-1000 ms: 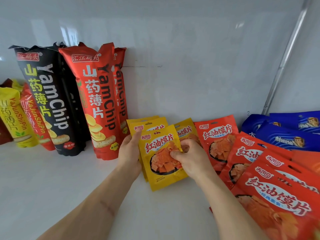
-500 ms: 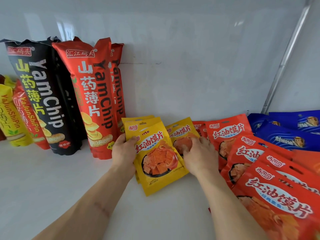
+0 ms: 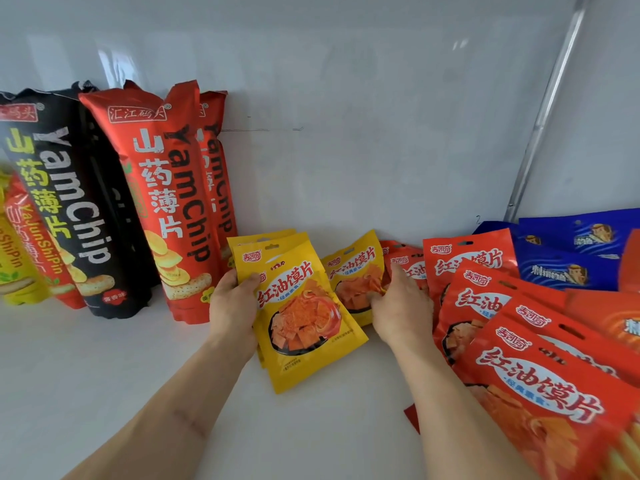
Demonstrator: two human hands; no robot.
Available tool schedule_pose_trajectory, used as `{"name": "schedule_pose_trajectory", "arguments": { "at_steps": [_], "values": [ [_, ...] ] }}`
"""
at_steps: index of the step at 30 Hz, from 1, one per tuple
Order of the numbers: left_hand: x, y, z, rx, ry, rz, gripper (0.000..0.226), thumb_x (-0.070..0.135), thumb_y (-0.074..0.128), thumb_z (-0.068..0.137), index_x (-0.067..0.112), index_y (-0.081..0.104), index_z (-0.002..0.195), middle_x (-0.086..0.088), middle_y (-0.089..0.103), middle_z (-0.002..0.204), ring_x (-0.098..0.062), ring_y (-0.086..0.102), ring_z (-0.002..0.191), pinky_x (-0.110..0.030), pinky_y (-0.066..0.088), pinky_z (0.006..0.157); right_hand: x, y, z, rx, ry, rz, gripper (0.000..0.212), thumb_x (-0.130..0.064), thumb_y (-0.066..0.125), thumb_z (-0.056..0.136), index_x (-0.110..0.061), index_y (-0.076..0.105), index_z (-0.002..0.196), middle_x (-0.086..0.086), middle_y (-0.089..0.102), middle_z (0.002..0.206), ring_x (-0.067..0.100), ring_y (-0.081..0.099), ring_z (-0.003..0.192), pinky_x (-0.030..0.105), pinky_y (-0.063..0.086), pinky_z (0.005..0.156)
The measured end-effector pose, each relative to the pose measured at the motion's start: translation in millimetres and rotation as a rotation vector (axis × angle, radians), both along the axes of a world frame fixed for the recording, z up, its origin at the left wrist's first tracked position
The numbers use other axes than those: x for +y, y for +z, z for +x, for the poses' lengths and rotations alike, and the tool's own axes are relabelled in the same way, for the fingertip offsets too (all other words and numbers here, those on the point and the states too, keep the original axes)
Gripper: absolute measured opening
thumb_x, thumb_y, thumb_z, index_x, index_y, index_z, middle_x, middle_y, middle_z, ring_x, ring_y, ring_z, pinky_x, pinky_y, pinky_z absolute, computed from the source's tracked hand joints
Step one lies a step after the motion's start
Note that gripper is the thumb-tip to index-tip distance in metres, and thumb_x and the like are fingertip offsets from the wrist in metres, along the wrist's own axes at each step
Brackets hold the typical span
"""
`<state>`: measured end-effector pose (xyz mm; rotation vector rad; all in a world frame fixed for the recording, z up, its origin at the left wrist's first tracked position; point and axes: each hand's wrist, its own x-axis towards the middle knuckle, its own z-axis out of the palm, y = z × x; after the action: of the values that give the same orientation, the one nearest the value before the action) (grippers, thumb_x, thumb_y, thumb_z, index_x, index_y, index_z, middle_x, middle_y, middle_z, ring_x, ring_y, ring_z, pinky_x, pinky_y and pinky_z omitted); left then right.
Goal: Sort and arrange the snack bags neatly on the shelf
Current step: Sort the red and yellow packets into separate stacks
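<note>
A small stack of yellow snack bags lies on the white shelf at the middle. My left hand grips the stack's left edge, thumb on the front bag. Just to the right, another yellow bag leans toward the back wall. My right hand holds its lower right part, fingers curled on it. Several red snack bags lie overlapping on the right.
Tall YamChip bags stand at the left against the wall: a black one and red ones. Smaller yellow and red bags sit at the far left. Blue bags lie at the back right beside a metal post.
My right hand let go of the front yellow bag and moved right onto the other yellow bag. My left hand slid the stack down flat on the shelf.
</note>
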<state>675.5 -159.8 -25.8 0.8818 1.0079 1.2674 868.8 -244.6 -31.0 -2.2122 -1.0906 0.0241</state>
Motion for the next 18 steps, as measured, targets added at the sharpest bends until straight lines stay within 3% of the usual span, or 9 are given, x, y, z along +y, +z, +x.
{"name": "schedule_pose_trajectory", "arguments": {
  "at_steps": [4,9,12,15,18],
  "values": [
    [-1,1,0,-0.010,0.002,0.003,0.017,0.014,0.058,0.101,0.024,0.071,0.102,-0.002,0.079,0.098,-0.027,0.076,0.091,-0.058,0.059,0.086,-3,6,8,0.234,0.036,0.221,0.055,-0.021,0.060,0.096,-0.015,0.041,0.147,0.006,0.061,0.120,0.025,0.058,0.113,0.038,0.046,0.097],
    [-1,2,1,-0.012,0.002,0.005,0.015,0.015,0.059,0.101,0.024,0.071,0.102,-0.001,0.079,0.097,-0.026,0.077,0.089,-0.058,0.059,0.085,-20,27,20,0.192,-0.075,0.553,0.024,-0.020,0.058,0.096,-0.016,0.064,0.119,0.000,0.064,0.104,0.024,0.059,0.103,0.034,0.044,0.086],
    [-1,3,2,-0.031,0.007,0.002,0.016,0.014,0.059,0.100,0.024,0.071,0.104,-0.001,0.079,0.098,-0.026,0.077,0.089,-0.057,0.060,0.084,-37,37,23,0.530,0.052,0.691,0.021,-0.016,0.065,0.093,-0.021,0.071,0.112,-0.012,0.069,0.095,0.013,0.065,0.095,0.034,0.051,0.088],
    [-2,4,2,-0.094,0.010,-0.023,0.018,0.010,0.059,0.099,0.021,0.071,0.106,-0.004,0.079,0.099,-0.028,0.077,0.088,-0.053,0.061,0.082,-46,39,15,0.782,0.285,0.488,0.025,-0.002,0.068,0.085,-0.022,0.075,0.099,-0.005,0.077,0.091,0.013,0.071,0.088,0.032,0.054,0.084],
    [-1,5,0,-0.154,0.017,-0.050,0.020,0.007,0.061,0.096,0.021,0.071,0.105,-0.005,0.079,0.097,-0.029,0.076,0.088,-0.053,0.061,0.081,-45,33,4,0.789,0.362,0.246,0.026,0.004,0.068,0.084,-0.018,0.074,0.099,0.000,0.077,0.086,0.014,0.072,0.079,0.027,0.054,0.073]
  ]
}}
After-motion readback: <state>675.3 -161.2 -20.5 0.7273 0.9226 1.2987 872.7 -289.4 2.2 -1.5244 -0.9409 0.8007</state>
